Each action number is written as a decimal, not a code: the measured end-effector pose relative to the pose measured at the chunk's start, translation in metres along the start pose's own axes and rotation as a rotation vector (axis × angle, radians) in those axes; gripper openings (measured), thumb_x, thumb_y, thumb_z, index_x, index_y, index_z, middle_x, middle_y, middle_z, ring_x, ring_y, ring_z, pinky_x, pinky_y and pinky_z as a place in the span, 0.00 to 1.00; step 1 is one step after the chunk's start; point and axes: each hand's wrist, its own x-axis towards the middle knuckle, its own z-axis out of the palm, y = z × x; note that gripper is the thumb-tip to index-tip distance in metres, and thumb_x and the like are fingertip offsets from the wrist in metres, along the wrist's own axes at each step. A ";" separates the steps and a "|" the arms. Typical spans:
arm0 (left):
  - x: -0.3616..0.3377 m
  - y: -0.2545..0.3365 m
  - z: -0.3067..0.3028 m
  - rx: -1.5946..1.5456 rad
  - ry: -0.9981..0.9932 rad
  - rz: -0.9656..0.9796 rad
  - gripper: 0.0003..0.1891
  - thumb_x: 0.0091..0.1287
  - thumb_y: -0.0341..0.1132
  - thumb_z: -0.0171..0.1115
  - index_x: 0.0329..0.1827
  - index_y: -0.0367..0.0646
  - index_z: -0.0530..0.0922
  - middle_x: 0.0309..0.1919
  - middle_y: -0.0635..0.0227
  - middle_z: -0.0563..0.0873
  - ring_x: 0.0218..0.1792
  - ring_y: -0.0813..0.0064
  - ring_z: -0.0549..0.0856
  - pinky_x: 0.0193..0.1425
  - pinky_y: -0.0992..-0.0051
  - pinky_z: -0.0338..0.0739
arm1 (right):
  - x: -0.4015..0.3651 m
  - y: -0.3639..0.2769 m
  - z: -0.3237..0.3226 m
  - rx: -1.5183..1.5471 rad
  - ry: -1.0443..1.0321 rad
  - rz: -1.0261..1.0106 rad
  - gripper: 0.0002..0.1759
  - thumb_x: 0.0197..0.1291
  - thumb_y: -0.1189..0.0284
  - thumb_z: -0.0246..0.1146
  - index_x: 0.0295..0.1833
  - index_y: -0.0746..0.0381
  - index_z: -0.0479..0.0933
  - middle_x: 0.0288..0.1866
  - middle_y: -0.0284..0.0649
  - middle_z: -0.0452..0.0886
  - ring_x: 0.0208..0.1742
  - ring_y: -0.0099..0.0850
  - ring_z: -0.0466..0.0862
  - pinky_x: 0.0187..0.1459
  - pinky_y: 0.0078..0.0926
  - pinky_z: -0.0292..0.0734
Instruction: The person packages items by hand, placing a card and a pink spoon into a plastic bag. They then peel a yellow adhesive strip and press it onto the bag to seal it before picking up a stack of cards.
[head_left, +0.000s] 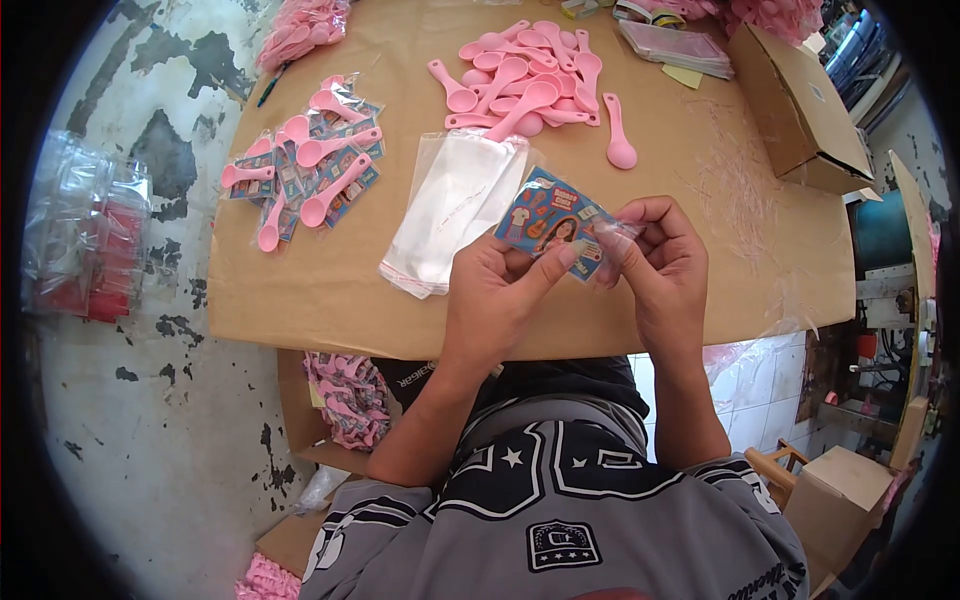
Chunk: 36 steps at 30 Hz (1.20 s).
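Note:
My left hand (497,290) pinches a small printed card (548,218) by its lower edge, over the near side of the cardboard tabletop (330,310). My right hand (655,265) grips the card's right end, where a thin clear plastic sleeve (612,240) wraps around it. A stack of empty clear bags (450,205) lies just left of the card. A heap of loose pink spoons (525,80) sits farther back, one spoon (618,135) lying apart to its right.
Finished packets with pink spoons and cards (305,170) lie at the left of the table. A cardboard box (800,105) stands at the back right, more card stacks (672,45) behind. A box of filled packets (345,400) sits under the table. Plastic bundles (85,240) lie on the floor left.

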 end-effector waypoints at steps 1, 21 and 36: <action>-0.001 0.003 0.000 -0.007 0.003 0.002 0.14 0.74 0.27 0.71 0.60 0.32 0.83 0.48 0.62 0.93 0.47 0.82 0.89 0.55 0.80 0.83 | 0.000 0.000 0.001 0.001 0.013 -0.007 0.13 0.72 0.75 0.71 0.55 0.64 0.75 0.39 0.36 0.86 0.34 0.17 0.84 0.35 0.14 0.77; 0.006 0.008 0.010 -0.558 -0.053 0.228 0.26 0.83 0.28 0.54 0.82 0.35 0.63 0.72 0.41 0.78 0.74 0.53 0.79 0.75 0.59 0.80 | -0.015 0.016 0.024 0.182 0.009 0.143 0.12 0.74 0.73 0.69 0.56 0.68 0.81 0.42 0.35 0.89 0.35 0.17 0.85 0.36 0.16 0.81; 0.007 -0.001 0.009 -0.708 -0.157 0.173 0.33 0.83 0.34 0.53 0.87 0.40 0.53 0.76 0.43 0.73 0.76 0.51 0.77 0.81 0.52 0.74 | -0.020 0.028 0.026 0.189 -0.028 0.152 0.10 0.71 0.71 0.73 0.43 0.63 0.77 0.36 0.33 0.85 0.32 0.16 0.81 0.32 0.16 0.77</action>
